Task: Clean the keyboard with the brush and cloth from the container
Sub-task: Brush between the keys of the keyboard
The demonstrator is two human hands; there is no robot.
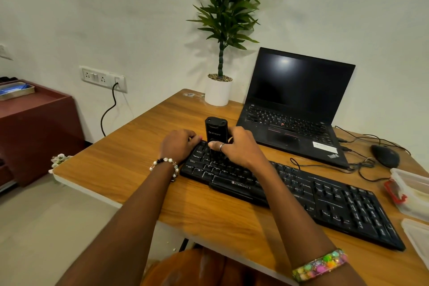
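Note:
A black keyboard [325,200] lies slanted across the wooden table [130,169]. My right hand [239,148] grips a black brush tool [216,131] that stands upright on the keys at the keyboard's far left end. My left hand [178,146] rests on the keyboard's left corner with its fingers curled over the edge. A clear plastic container [413,193] with a red clip sits at the table's right edge, and its lid [417,237] lies in front of it. No cloth is visible.
An open black laptop [294,109] stands behind the keyboard, a white potted plant [218,89] to its left. A black mouse [385,154] and loose cables lie at the right. A maroon cabinet [34,123] stands left of the table.

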